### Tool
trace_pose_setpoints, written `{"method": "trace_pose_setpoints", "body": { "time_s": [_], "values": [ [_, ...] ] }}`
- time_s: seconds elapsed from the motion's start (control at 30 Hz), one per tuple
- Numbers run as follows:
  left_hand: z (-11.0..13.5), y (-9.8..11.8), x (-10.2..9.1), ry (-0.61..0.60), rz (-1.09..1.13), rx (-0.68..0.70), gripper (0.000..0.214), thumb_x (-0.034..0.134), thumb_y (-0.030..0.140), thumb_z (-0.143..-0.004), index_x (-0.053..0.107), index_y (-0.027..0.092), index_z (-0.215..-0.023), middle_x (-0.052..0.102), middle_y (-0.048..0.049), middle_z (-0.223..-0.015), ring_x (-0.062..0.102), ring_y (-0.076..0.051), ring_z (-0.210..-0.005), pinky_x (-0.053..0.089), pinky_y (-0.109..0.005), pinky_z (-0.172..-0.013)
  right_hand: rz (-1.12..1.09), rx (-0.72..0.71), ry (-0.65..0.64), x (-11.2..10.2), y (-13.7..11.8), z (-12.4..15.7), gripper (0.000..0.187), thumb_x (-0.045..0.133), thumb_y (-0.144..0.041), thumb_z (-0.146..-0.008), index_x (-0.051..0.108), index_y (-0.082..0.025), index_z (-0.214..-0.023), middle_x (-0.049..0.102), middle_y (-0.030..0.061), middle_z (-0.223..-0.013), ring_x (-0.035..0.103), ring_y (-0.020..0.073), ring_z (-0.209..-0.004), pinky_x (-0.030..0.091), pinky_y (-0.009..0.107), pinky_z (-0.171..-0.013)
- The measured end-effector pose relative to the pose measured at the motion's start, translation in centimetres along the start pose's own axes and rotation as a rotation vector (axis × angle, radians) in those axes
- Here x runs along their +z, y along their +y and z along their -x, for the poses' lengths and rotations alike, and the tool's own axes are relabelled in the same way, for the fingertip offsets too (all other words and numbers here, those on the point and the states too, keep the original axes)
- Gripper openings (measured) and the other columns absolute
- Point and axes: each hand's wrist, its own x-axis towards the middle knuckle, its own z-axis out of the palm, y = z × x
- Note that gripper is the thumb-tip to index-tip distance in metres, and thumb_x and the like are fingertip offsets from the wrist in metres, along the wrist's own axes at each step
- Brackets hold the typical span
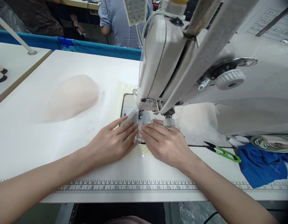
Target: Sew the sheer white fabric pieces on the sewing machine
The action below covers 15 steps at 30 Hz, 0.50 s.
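Both hands are at the needle area of a white sewing machine (pixel 155 59). My left hand (pixel 116 140) is left of the presser foot (pixel 140 114), its fingers together on a small whitish translucent piece of fabric (pixel 134 115). Part of that piece stands up past the fingertips; the thumb is hidden. My right hand (pixel 166 141) is just right of the needle line, fingers pressed together and pointing left, tips close to the left hand's. Whatever lies under the right fingers cannot be made out. A beige moulded cup (pixel 74 96), like a bra cup, lies on the table further left.
Green-handled thread snips (pixel 224 153) lie on the right beside a blue cloth (pixel 262 163). Pale sheet material (pixel 197 119) is under the machine arm. A printed ruler (pixel 125 188) runs along the front edge. Beyond a blue fabric trough (pixel 97 49) a person in a striped shirt (pixel 125 25) is visible.
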Motion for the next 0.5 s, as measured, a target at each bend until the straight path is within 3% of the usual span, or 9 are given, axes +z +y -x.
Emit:
{"method": "trace_pose_setpoints", "body": {
  "time_s": [0.17,0.5],
  "values": [
    [0.0,0.7,-0.4,-0.014,-0.058,-0.019,0.028,0.055,0.022,-0.095,0.068,0.006,-0.114,0.073,-0.0126,-0.111,0.069,-0.024,-0.106,0.053,-0.043,-0.103,-0.023,0.019,0.001,-0.4,-0.3,-0.3,0.017,0.057,-0.011,-0.09,0.074,-0.014,-0.093,0.076,0.0058,-0.1,0.068,0.0175,-0.092,0.054,0.033,-0.079],
    [-0.1,-0.3,0.4,-0.052,-0.03,-0.088,0.034,0.053,0.026,-0.096,0.064,0.006,-0.122,0.067,-0.0154,-0.123,0.065,-0.027,-0.114,0.05,-0.047,-0.104,-0.009,0.121,-0.028,0.2,-0.1,-0.5,0.019,0.057,-0.019,-0.093,0.074,-0.014,-0.101,0.075,0.0073,-0.106,0.069,0.0187,-0.089,0.053,0.036,-0.086]
  ]
}}
